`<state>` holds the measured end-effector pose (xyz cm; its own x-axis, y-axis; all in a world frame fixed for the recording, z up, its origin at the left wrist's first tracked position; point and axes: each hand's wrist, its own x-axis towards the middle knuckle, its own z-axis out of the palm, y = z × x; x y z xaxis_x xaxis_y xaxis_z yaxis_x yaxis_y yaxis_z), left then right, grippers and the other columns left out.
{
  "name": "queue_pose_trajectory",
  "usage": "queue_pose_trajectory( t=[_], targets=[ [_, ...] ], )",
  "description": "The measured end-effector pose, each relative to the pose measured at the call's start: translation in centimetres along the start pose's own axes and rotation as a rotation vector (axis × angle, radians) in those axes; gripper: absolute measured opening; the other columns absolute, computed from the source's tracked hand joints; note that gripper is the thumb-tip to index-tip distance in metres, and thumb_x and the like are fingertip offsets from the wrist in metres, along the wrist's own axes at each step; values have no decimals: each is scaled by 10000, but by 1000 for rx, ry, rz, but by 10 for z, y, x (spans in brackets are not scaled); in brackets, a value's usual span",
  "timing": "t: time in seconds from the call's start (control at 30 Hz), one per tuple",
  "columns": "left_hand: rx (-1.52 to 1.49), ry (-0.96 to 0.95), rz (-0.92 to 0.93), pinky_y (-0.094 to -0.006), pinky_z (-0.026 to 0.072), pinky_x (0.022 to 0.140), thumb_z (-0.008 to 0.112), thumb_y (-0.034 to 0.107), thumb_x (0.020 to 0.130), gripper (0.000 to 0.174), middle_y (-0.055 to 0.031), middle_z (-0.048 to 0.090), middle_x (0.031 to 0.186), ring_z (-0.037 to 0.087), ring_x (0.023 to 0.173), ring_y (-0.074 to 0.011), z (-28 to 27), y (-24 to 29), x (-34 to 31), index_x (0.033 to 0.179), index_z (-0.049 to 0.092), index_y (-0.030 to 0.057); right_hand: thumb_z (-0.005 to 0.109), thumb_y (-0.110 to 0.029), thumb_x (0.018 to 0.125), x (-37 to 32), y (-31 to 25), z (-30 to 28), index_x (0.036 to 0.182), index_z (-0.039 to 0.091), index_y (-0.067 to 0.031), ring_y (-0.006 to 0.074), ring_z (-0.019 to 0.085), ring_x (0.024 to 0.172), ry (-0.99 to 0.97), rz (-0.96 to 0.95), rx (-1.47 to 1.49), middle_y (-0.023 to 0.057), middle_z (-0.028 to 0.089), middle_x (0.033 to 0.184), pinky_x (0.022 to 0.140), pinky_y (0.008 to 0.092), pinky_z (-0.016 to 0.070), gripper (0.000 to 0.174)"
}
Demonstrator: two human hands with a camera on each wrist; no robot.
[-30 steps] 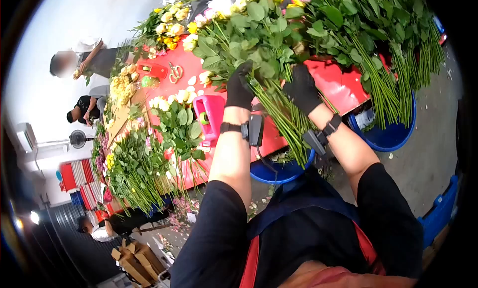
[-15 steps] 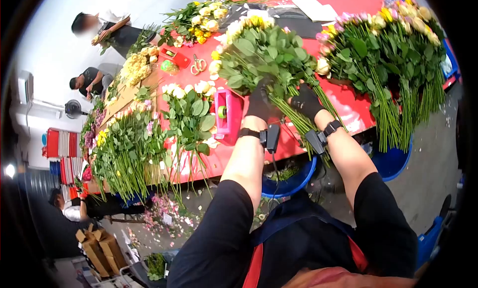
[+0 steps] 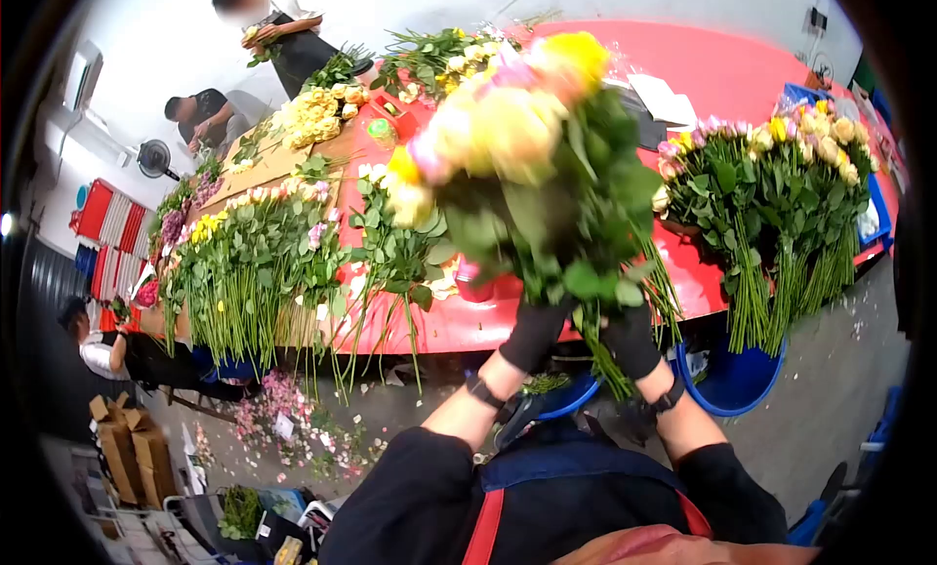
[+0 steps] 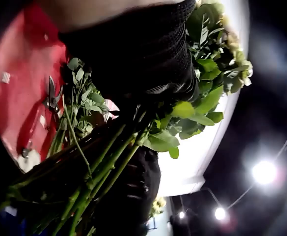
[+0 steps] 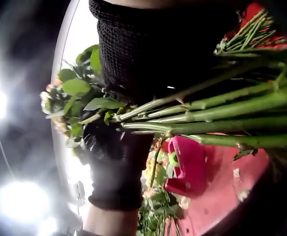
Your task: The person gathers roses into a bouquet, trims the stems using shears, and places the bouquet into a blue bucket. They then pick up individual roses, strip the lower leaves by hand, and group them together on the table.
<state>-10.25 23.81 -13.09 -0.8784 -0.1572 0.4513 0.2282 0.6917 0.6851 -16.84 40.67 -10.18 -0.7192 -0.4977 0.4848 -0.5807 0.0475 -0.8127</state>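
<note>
A large bunch of roses (image 3: 508, 141), with cream, pink and yellow heads and dense green leaves, stands raised in front of me, slightly blurred. My left hand (image 3: 537, 333), in a black knit glove, grips the bunch from the left, just below the leaves. On the other side my right hand (image 3: 632, 343), gloved alike, holds it at the same height. Bare green stems (image 5: 217, 110) run out below both hands, close together in the right wrist view. The left wrist view shows the stems (image 4: 101, 174) too; the left fingers are partly hidden there.
The red table (image 3: 459, 321) carries more rose bunches (image 3: 244, 282) at left and others (image 3: 761, 204) at right. A pink tape dispenser (image 5: 187, 169) and pruning shears (image 4: 52, 93) lie on it. Blue buckets (image 3: 732, 380) stand below its edge. Two people (image 3: 273, 38) (image 3: 205, 116) work beyond.
Both hands have brought the bunch up off the table and toward me, its flower heads now high in view. The head view has shifted, showing more of the table's far side.
</note>
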Motion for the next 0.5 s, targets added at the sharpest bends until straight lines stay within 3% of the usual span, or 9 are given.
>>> queue_pose_trajectory(
  t=[0.03,0.13,0.3,0.4,0.5],
  targets=[
    [-189,-93,-170,-384,500,839,532,271,939,346,-63,597,1173,573,1051,-263,1,-1,-30,1228,540,81,530,-125,896,-17,-10,3,1102,606,-28,253,612,968,-72,72,70,111,621,1055,857,363,491,241],
    [-579,-190,-484,-381,497,847,543,245,930,338,-69,598,1175,576,1051,-259,-29,20,-101,1224,546,77,551,-141,877,-63,-37,6,1119,599,-37,259,600,991,-269,235,113,114,612,1077,880,374,477,268],
    [-699,-163,-551,-375,491,859,560,200,913,330,-79,600,1178,579,1052,-252,-88,42,-165,1217,554,71,585,-169,847,-92,-98,-15,1148,586,-52,271,578,1029,-417,239,22,117,598,1115,917,393,453,323],
    [-714,-118,-544,-372,488,866,570,174,904,327,-85,601,1180,582,1052,-248,-114,51,-192,1213,560,67,606,-185,829,-93,-128,2,1165,578,-61,278,566,1052,-510,110,-46,120,589,1138,940,405,438,360],
    [-716,-90,-542,-369,484,873,581,148,894,326,-91,602,1182,584,1052,-244,-135,58,-217,1209,565,64,627,-202,810,-93,-147,46,1183,570,-71,284,553,1075,-662,-143,-119,122,580,1161,962,416,423,399]
  ],
)
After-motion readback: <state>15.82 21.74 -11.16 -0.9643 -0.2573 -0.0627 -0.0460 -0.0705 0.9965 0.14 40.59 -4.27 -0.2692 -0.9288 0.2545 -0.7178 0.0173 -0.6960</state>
